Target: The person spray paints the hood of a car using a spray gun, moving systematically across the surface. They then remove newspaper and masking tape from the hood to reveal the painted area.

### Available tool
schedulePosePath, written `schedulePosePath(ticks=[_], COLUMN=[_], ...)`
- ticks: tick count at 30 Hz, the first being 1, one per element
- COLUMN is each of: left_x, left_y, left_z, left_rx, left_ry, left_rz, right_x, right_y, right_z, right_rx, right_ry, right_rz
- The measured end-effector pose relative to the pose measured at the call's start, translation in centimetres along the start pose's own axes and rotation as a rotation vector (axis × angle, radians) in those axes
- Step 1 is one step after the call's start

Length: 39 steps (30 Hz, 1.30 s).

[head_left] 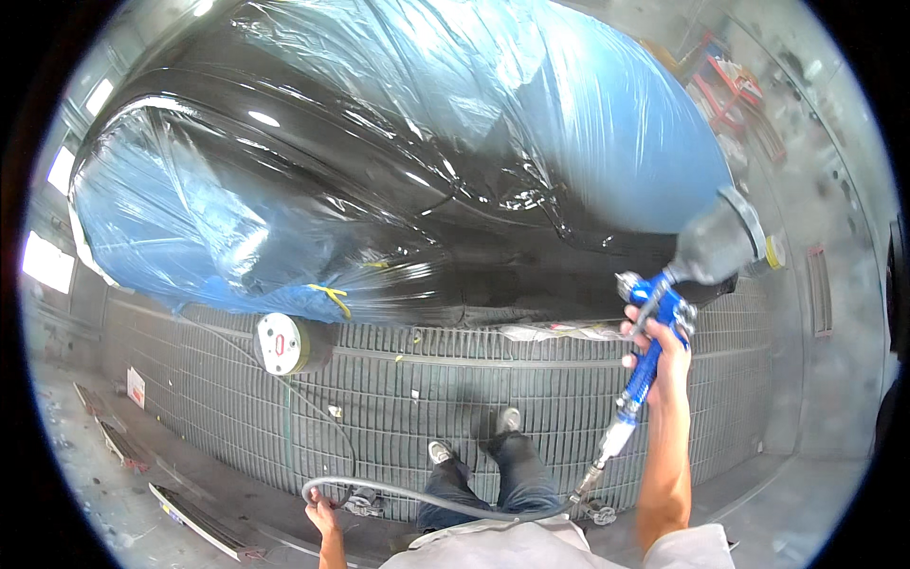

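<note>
At the right of the view, before the lower right part of a vehicle's black bodywork, a blue spray gun is held by its handle in the right hand, with the fingers wrapped around it. The gun is topped by a grey cup, which is tilted toward the upper right. A grey hose is joined to the lower end of the handle through a metal fitting and is carried across the person's front to the left hand, in whose curled fingers it is gripped at a bend. Much of the vehicle is covered by clear, bluish plastic film, and yellow tape is seen on its near edge. Below, the floor is formed by metal grating, on which a round, white-topped object is set near the film, and two shoes are planted. At the upper right, a red rack is seen by the wall.
</note>
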<state>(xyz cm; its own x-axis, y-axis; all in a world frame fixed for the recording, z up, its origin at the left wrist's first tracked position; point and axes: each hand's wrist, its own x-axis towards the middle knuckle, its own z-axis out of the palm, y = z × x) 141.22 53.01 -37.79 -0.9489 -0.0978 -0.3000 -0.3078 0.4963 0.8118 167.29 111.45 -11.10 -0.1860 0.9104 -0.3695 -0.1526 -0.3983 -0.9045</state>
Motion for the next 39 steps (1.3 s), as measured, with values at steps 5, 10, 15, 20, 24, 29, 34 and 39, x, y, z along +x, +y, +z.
schedulePosePath(ticks=[5,10,15,20,24,29,34,39], left_x=[-0.4,-2.1,-4.0,-2.8,-0.3,6.3,13.2,19.1], left_y=[3.4,6.6,7.4,8.0,6.1,-2.2,-6.6,-2.3], left_z=[0.4,1.3,1.0,-1.2,-4.4,-10.6,-19.1,-29.6], left_rx=[-0.058,0.323,0.302,0.24,0.193,0.199,0.129,0.254], left_ry=[-0.019,0.16,0.239,0.405,0.477,0.579,0.606,0.566], left_rz=[0.045,0.113,0.052,0.063,0.06,0.176,0.128,0.055], right_x=[5.0,7.4,5.3,2.4,0.4,-5.2,-12.6,-19.9], right_y=[-3.8,-4.1,-1.7,0.9,2.1,4.7,9.0,13.7], right_z=[9.1,7.5,6.6,9.4,14.1,21.2,30.0,39.0], right_rx=[-0.034,-0.182,-0.029,0.059,0.066,0.1,0.069,0.176], right_ry=[-0.26,-0.225,-0.245,-0.377,-0.573,-0.829,-0.862,-0.931], right_rz=[0.159,-0.014,-0.075,-0.137,-0.11,-0.157,-0.189,-0.048])
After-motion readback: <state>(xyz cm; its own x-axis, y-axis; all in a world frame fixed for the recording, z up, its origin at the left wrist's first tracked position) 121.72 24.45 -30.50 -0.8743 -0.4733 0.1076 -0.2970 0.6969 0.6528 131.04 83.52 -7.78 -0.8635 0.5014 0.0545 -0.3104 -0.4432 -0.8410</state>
